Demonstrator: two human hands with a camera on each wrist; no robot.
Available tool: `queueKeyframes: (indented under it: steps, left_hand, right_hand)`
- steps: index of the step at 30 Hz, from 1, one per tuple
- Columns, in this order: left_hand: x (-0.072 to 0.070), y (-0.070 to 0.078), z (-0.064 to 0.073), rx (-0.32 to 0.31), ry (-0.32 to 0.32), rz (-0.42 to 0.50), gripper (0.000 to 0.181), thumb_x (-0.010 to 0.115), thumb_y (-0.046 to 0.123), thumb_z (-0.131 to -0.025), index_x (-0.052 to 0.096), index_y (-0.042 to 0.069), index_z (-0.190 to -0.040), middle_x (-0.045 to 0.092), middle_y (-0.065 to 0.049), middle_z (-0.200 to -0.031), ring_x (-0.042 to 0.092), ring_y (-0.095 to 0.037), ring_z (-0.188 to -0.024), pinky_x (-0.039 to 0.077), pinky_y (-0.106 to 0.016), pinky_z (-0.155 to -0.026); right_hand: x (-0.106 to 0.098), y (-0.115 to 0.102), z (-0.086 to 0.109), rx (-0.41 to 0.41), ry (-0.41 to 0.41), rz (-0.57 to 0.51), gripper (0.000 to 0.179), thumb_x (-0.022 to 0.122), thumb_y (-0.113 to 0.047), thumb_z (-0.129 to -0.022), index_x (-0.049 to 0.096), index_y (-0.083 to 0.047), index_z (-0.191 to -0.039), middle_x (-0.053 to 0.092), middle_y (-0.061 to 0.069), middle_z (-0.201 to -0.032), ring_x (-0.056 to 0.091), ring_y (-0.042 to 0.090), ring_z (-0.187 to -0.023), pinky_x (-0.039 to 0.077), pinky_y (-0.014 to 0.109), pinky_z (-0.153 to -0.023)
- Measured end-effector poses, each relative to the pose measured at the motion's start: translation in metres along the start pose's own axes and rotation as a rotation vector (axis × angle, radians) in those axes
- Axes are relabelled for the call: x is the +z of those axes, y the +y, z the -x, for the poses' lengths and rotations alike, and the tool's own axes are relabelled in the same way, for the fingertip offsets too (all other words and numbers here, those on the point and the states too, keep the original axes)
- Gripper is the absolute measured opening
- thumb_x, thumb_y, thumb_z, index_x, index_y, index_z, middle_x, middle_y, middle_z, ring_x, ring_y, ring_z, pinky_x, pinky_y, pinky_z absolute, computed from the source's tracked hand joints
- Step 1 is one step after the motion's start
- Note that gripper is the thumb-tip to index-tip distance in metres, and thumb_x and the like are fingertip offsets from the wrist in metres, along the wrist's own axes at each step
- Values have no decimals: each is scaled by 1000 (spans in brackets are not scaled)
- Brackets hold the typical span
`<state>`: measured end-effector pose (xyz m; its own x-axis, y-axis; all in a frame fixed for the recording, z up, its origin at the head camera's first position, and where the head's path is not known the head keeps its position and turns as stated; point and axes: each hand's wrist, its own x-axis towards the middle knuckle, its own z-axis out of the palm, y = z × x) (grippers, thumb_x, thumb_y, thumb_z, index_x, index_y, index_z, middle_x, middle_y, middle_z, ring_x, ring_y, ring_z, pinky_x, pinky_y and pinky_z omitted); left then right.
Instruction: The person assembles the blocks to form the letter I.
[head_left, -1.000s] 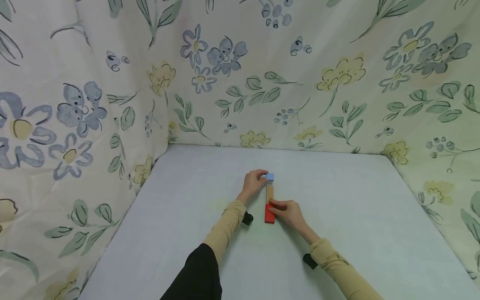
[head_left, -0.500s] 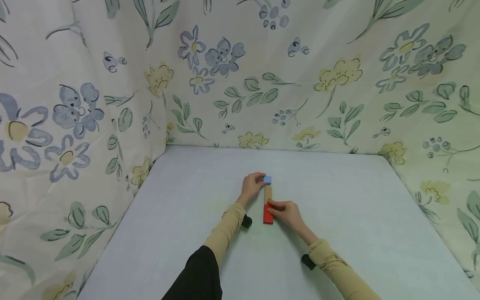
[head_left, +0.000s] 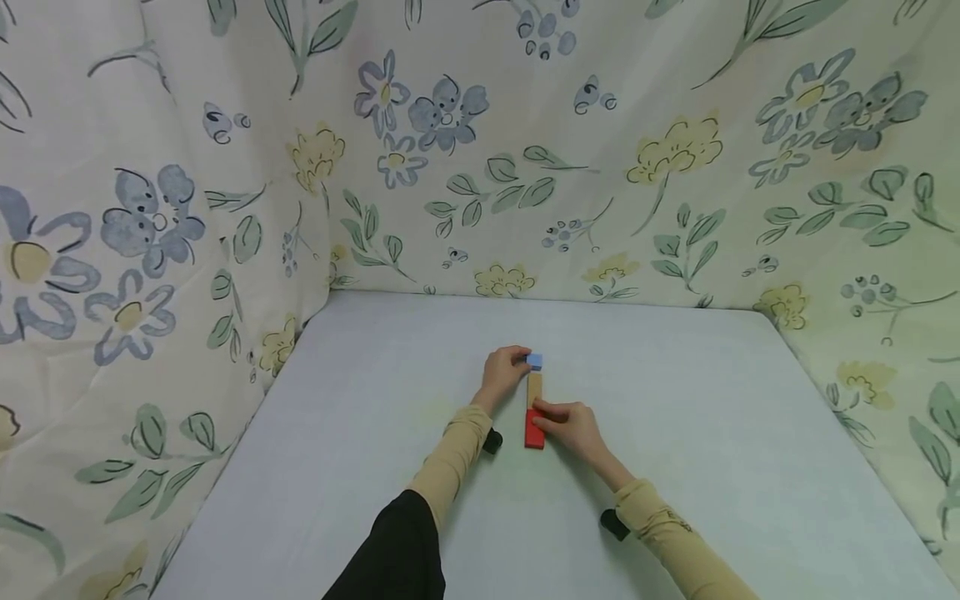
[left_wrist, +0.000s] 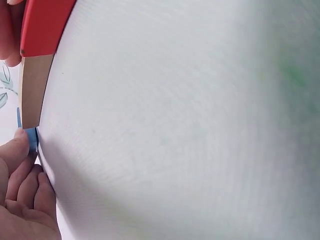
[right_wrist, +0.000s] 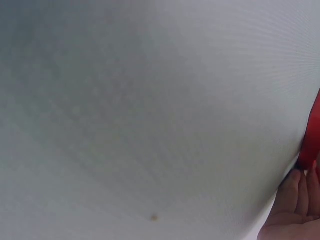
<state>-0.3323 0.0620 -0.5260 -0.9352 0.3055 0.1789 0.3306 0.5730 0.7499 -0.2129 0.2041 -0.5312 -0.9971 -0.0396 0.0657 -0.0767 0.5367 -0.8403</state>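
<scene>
Three small blocks stand in a line down the table's middle. Farthest is a blue block [head_left: 535, 362], pinched by my left hand [head_left: 504, 373] between thumb and fingers from the left. A plain wooden block [head_left: 535, 388] comes after it, and the left wrist view shows the blue block [left_wrist: 32, 140] right at its end. Nearest me is a longer red block [head_left: 534, 434], its far end up against the wood. My right hand [head_left: 576, 427] pinches this red block from the right, near where it meets the wood. In the right wrist view, fingertips meet the red block [right_wrist: 310, 137].
A white-covered table [head_left: 675, 400] spreads out around the blocks. Floral cloth [head_left: 570, 150] hangs behind it and along both sides. Small black devices, one near the left wrist [head_left: 492, 442] and one near the right [head_left: 615, 524], sit at the sleeves.
The blue block has come slightly nearer me, toward the wooden block, with my left hand on it. My right hand keeps its place at the red block. The head view has shifted a little.
</scene>
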Motion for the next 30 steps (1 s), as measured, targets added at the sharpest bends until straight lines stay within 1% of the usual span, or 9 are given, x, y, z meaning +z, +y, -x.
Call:
queueKeyframes:
  steps: [9, 18, 24, 30]
  left_hand:
    - [2, 0, 0, -1, 20, -32, 28, 67, 6, -85, 69, 6, -113, 70, -8, -113, 64, -22, -109, 49, -35, -96]
    - [4, 2, -2, -49, 24, -52, 28, 69, 9, -85, 70, 9, -113, 70, -5, -113, 63, -20, -111, 48, -35, -97]
    - [4, 2, -1, -37, 36, -35, 28, 69, 8, -85, 70, 7, -113, 71, -6, -112, 64, -21, -110, 49, -35, -96]
    - [4, 2, -1, -34, 32, -15, 29, 69, 9, -84, 70, 8, -113, 71, -6, -113, 64, -21, -110, 49, -36, -97]
  right_hand:
    - [1, 0, 1, 18, -8, -7, 34, 75, -16, -81, 70, -10, -114, 68, 7, -116, 63, 23, -112, 50, 40, -95]
    - [-1, -4, 1, 15, -17, -23, 34, 74, -15, -81, 70, -9, -114, 67, 8, -117, 62, 25, -114, 49, 42, -96]
    - [-1, -3, 1, 9, -17, -17, 34, 74, -15, -82, 69, -9, -115, 67, 8, -117, 62, 25, -114, 50, 41, -95]
    - [-1, -2, 1, 9, -17, -17, 34, 74, -15, -81, 69, -9, -115, 67, 8, -117, 62, 24, -113, 50, 41, -95]
